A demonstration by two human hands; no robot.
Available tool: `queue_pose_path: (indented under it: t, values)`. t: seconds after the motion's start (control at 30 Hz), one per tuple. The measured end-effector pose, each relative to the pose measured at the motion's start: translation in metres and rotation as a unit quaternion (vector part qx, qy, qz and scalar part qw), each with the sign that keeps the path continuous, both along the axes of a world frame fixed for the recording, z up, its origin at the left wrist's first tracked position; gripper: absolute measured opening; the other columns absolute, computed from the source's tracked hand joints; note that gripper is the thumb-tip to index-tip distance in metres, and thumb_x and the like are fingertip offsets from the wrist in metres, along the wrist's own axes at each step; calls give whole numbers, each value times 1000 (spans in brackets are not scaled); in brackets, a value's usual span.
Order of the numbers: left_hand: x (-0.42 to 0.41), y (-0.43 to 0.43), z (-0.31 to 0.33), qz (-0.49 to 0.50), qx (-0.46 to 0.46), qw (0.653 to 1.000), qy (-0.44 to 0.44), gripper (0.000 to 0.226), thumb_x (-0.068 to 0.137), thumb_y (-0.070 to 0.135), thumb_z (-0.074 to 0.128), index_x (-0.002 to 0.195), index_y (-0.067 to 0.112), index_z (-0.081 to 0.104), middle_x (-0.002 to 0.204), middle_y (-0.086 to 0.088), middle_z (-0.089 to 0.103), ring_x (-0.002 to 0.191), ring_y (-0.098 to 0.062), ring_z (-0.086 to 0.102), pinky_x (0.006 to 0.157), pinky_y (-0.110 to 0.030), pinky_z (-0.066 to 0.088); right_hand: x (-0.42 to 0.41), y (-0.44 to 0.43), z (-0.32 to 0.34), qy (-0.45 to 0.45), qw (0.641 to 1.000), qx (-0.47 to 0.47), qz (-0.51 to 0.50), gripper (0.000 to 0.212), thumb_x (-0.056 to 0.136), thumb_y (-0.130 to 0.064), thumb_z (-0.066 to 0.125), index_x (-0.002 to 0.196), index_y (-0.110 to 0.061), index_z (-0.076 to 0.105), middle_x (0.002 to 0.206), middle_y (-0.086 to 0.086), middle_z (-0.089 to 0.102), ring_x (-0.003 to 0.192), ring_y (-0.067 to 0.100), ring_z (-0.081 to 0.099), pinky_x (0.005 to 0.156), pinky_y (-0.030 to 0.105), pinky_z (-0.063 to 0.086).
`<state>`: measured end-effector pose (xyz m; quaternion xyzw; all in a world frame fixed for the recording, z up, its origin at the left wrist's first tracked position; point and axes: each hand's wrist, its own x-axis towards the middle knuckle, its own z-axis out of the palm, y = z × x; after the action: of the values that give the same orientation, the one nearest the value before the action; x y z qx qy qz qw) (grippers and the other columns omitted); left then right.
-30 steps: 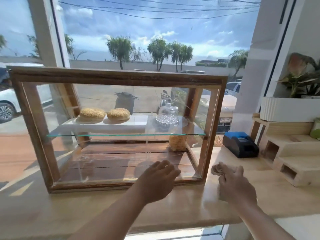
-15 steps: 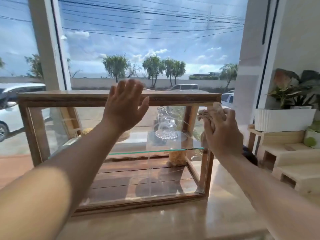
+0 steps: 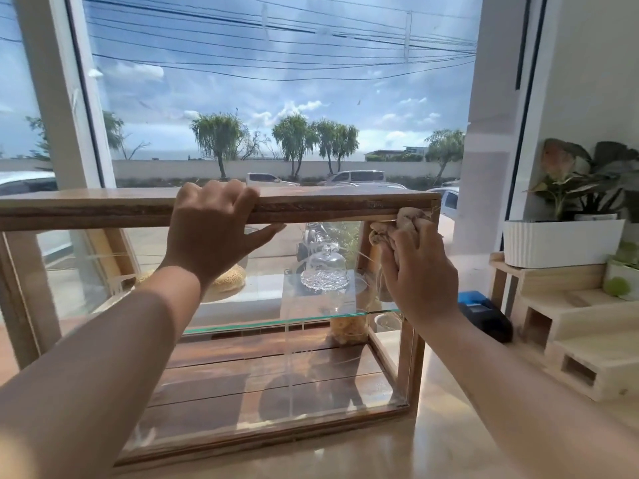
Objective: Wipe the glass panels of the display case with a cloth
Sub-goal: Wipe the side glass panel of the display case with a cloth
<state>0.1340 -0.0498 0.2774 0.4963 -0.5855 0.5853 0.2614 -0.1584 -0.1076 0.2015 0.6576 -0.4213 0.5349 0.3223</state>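
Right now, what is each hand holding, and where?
The right hand grips a bunched cloth round its middle, at the front glass's top right corner. The left hand grips the display case by its top front rail.

At right on the worktop (image 3: pixel 449 447): white planter (image 3: pixel 560 243) with leafy plant (image 3: pixel 567 174) atop stepped wooden stand (image 3: pixel 587 344); blue-topped black device (image 3: pixel 484 316) just beside.

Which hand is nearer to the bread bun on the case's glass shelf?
Left. The left hand grips the top rail of the case just above the bun; the right hand holds the cloth at the top right corner, well to the bun's right.
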Motion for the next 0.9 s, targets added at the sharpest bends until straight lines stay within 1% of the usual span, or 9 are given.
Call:
queue_pose_path:
  t: [0.2,0.27,0.33,0.4,0.53,0.67,0.73,0.83,0.9]
  values:
    - [-4,-2,-4,20,-24,999,21,65,92,72,39,100,10,56,81,-8,55,68,-29,53,67,-42,35,-17,-7,-30,97,995,-3,5,18,99,-31,47,105,-15,51,118,15,57,102,33,59,57,41,59]
    - [-5,-2,-5,25,-26,999,19,65,92,72,38,100,11,56,83,-9,55,69,-29,52,67,-42,34,-29,-8,-29,96,995,-10,-18,19,99,-32,45,106,-15,50,116,14,58,98,33,58,56,39,56]
    - [-5,-4,-6,32,-29,999,18,65,92,72,37,100,10,55,84,-10,55,69,-30,52,67,-42,34,-28,-8,-20,72,997,-16,-22,17,100,-29,49,105,-13,53,114,14,59,93,32,58,56,38,55]
    - [-4,-4,-6,35,-30,999,18,65,93,72,36,101,10,55,85,-11,56,70,-30,53,68,-43,34,-16,-5,-13,55,998,-15,-4,17,97,-26,57,106,-12,57,114,14,60,94,33,59,57,38,56]
    - [-4,-4,-6,32,-28,999,21,65,93,72,35,102,10,53,86,-12,55,71,-31,53,69,-44,35,-13,-2,-31,106,994,11,27,31,96,-25,58,125,-17,54,117,12,60,99,32,61,64,41,58]
    - [-4,-4,-6,35,-28,999,22,65,93,72,34,101,10,53,86,-12,55,71,-31,53,69,-43,36,-35,-5,-22,187,982,-39,-2,22,97,-28,51,106,-15,66,108,14,63,95,34,60,59,42,58]
    - [-5,-3,-5,33,-25,999,19,65,94,72,34,101,10,53,86,-12,55,72,-31,53,69,-43,36,-30,-8,-7,181,982,-54,-13,16,98,-25,54,99,-13,64,111,14,63,97,35,60,61,42,56]
    - [-5,-3,-5,33,-24,999,19,66,94,71,33,101,9,54,87,-12,56,73,-31,54,69,-43,36,-14,-6,-6,166,984,-64,2,10,96,-21,59,99,-12,62,118,12,64,96,34,61,66,42,55]
    - [-4,-3,-5,33,-24,999,19,66,94,72,32,102,9,54,87,-12,56,73,-31,54,69,-43,35,-16,-5,-17,196,978,-63,25,15,91,-17,68,104,-12,62,116,12,66,95,34,62,69,42,56]
